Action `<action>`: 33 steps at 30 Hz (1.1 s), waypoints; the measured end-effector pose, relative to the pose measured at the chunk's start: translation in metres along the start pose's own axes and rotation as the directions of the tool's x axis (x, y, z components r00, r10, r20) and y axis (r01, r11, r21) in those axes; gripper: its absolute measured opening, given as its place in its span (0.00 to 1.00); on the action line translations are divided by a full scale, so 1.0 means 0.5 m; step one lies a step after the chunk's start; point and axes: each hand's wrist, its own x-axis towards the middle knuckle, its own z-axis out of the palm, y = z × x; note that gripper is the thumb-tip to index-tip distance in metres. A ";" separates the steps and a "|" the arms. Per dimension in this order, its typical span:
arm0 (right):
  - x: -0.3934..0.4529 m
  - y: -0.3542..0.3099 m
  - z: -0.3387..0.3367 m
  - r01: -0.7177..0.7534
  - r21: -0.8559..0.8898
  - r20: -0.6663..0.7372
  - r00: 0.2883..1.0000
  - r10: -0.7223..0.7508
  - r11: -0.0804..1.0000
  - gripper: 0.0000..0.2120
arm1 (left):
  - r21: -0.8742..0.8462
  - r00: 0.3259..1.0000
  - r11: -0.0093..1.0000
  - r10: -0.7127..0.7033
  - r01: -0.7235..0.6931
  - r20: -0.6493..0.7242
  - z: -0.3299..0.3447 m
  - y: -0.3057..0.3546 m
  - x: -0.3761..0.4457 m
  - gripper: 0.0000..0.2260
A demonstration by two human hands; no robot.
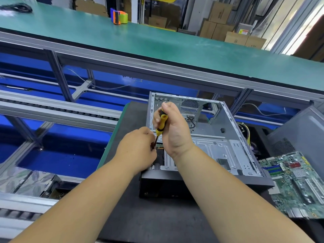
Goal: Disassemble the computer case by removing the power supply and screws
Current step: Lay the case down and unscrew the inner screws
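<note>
An open grey computer case (pixel 217 135) lies on its side on a dark mat, its inside mostly bare metal. My right hand (pixel 173 130) grips the yellow and black handle of a screwdriver (pixel 161 125), held nearly upright over the case's near left corner. My left hand (pixel 138 149) pinches the dark shaft close to its tip, at a small green board by the case's left wall. The tip and any screw under it are hidden by my fingers. No power supply shows inside the case.
A green motherboard (pixel 296 183) lies on the mat to the right of the case. A dark case panel (pixel 301 135) and yellow wires (pixel 245 130) sit at the right. A green workbench (pixel 157 42) with a tape dispenser (pixel 119 17) runs behind; conveyor rails on the left.
</note>
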 end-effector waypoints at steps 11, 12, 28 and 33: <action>-0.007 -0.008 -0.010 -0.008 -0.046 -0.010 1.000 0.007 0.999 0.12 | 0.023 1.000 1.000 0.015 -0.015 -0.006 0.004 0.004 -0.002 0.11; -0.009 -0.007 -0.009 0.003 -0.020 -0.009 1.000 -0.003 1.000 0.11 | 0.023 1.000 1.000 0.014 -0.014 -0.007 0.004 0.005 -0.002 0.12; 0.008 0.000 0.000 -0.024 0.105 0.047 0.999 0.019 0.994 0.16 | -0.013 0.999 1.000 -0.010 0.010 -0.037 0.009 0.006 -0.012 0.10; 0.006 -0.002 -0.020 -0.018 -0.021 0.091 0.996 0.020 1.000 0.07 | -0.086 1.000 0.996 -0.002 0.000 -0.023 0.015 -0.003 -0.020 0.15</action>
